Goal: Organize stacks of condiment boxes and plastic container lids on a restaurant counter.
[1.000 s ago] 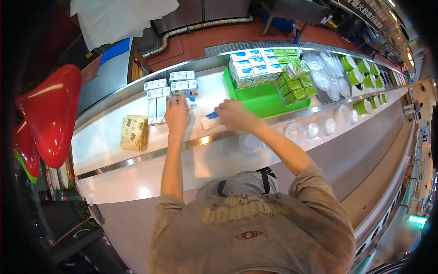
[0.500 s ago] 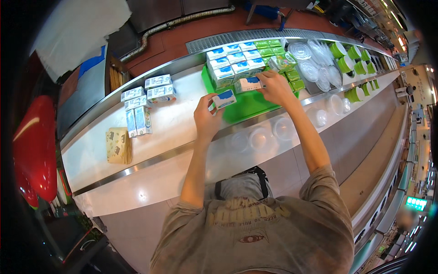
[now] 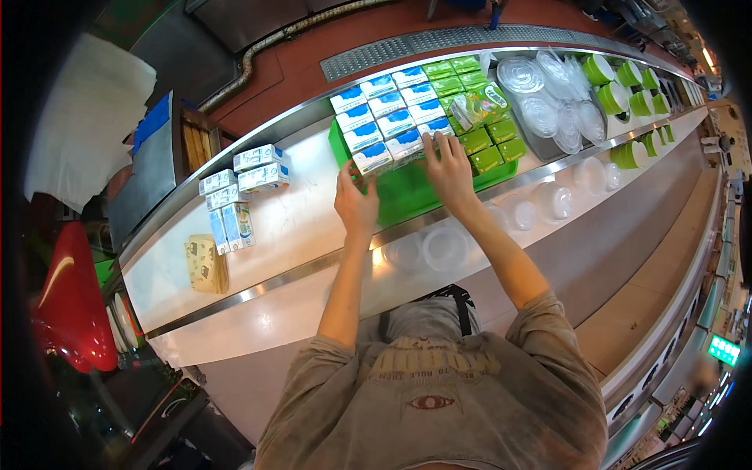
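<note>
Reddish flooring (image 3: 266, 88) and a metal drain grating (image 3: 439, 41) are seen, in the head view, beyond the far edge of a white counter (image 3: 313, 205). On that counter is set a green tray (image 3: 403, 196), by which everything else can be placed. White-and-blue cartons (image 3: 385, 103) are packed in close rows over its left and far part, and green packets (image 3: 486, 158) are stacked at its right end. To the right of the tray, clear plastic lids (image 3: 540, 115) are heaped; farther right, green bowls (image 3: 615, 99) are lined up. To its left, well apart, a small cluster of outlying cartons (image 3: 264, 177) is left on the counter, with a patterned paper bundle (image 3: 206, 264) just nearer than it.

As a judgement, the arranging in the tray is well advanced: most visible cartons are already squared up there, the outlying group is not, and a strip of green is left uncovered along the near side.

Both forearms are extended forward from the lower edge, the right one slanted inward. The left hand (image 3: 356, 205) is held at the front left corner of the rows, thumb and forefinger parted about the near carton. The right hand (image 3: 452, 176) is bent downward, fingertips laid against the front row's right end. Whether either carton is actually gripped cannot be told.
</note>
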Tool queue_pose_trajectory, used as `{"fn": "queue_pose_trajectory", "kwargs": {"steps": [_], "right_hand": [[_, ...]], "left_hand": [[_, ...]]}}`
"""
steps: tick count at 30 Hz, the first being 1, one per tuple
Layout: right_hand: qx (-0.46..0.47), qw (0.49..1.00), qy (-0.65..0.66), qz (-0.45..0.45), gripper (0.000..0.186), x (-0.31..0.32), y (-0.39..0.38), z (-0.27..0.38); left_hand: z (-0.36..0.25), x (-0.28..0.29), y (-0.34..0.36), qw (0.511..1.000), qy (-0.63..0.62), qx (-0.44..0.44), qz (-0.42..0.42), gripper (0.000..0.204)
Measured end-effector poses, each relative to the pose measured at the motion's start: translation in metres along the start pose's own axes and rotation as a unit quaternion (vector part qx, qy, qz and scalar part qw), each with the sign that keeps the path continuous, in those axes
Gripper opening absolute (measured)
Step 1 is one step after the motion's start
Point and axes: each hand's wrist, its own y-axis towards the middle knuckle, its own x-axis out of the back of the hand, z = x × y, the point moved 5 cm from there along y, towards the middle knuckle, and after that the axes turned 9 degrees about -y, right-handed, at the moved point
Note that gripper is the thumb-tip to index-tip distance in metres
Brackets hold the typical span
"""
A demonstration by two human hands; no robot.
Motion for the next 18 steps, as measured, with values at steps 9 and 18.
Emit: {"fn": "queue_pose_trajectory", "kwargs": {"steps": [9, 18], "right_hand": [[-0.049, 0.997, 0.031, -0.06, 0.041, -0.009, 0.003, 0.001], [-0.051, 0.994, 0.067, -0.066, 0.035, 0.001, 0.007, -0.003]], "left_hand": [[-0.018, -0.018, 0.0, 0.997, 0.069, 0.025, -0.025, 0.065], [-0.019, -0.026, -0.005, 0.988, 0.11, 0.061, -0.087, 0.074]]}}
